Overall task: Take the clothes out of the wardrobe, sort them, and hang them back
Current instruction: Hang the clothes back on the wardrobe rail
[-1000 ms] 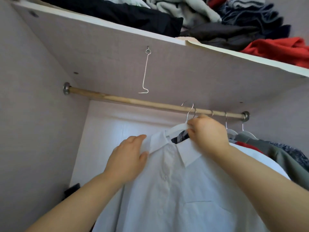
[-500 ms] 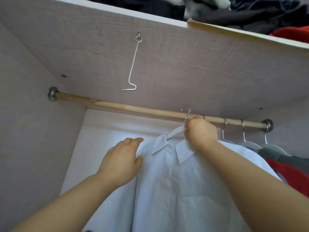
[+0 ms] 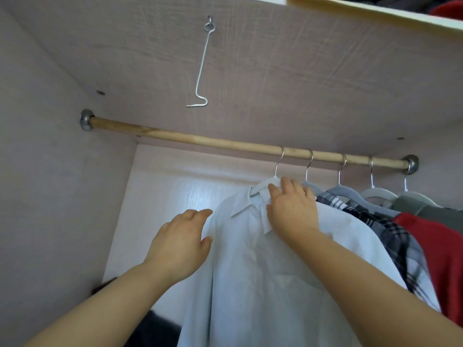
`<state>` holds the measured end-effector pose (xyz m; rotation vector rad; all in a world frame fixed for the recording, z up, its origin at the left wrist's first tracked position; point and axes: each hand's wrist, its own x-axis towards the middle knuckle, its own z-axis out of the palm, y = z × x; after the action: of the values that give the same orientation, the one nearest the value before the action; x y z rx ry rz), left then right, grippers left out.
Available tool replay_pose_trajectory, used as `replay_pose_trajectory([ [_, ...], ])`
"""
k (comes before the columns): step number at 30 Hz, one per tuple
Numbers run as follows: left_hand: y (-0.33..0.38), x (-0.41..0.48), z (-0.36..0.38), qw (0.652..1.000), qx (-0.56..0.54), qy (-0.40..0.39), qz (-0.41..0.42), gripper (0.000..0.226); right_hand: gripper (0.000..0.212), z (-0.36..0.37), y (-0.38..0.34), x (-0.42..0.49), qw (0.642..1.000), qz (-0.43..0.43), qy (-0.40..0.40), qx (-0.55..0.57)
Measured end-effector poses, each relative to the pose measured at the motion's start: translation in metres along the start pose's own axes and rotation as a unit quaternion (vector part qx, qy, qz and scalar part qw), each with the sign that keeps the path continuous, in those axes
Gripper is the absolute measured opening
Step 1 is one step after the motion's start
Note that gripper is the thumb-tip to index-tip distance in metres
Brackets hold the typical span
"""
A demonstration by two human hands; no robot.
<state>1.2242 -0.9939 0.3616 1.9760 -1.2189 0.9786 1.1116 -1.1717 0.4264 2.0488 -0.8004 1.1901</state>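
A white shirt [image 3: 263, 271] hangs on a white hanger [image 3: 266, 185] whose metal hook sits over the wooden rod [image 3: 188, 139]. My right hand [image 3: 293, 211] lies on the collar and hanger top with its fingers loosened and spread. My left hand [image 3: 180, 241] rests open against the shirt's left shoulder. To the right hang a plaid shirt [image 3: 390, 229], a red garment [image 3: 436, 254] and a grey-green garment [image 3: 426, 209], each on its own hanger.
A bent wire hook [image 3: 203, 63] dangles from the shelf underside [image 3: 300, 71]. The left stretch of the rod carries no hangers. The wardrobe's left wall [image 3: 50, 196] is close by. Something dark [image 3: 152, 329] lies low inside.
The hanger's hook went onto the rod and the shirt now hangs there. My right hand loosened its grip on the hanger. The view tilted down, hiding the folded clothes on the shelf.
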Motion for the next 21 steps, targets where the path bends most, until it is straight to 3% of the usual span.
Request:
replay_pose_trajectory([
  [3, -0.007, -0.023, -0.001, 0.999, 0.008, -0.028, -0.025, 0.054, 0.043, 0.015, -0.017, -0.039, 0.993, -0.059, 0.088, 0.043],
  [6, -0.018, -0.060, 0.001, 0.996, 0.023, -0.070, -0.050, 0.055, 0.048, 0.025, -0.045, -0.093, 0.984, -0.098, 0.091, 0.114],
  [13, -0.050, -0.188, 0.015, 0.975, 0.040, -0.176, -0.130, 0.056, 0.050, 0.028, -0.135, -0.242, 0.949, -0.153, -0.058, 0.270],
  [21, -0.075, -0.415, 0.013, 0.890, 0.037, -0.337, -0.306, 0.053, 0.054, 0.019, -0.221, -0.430, 0.855, -0.288, -0.277, 0.330],
])
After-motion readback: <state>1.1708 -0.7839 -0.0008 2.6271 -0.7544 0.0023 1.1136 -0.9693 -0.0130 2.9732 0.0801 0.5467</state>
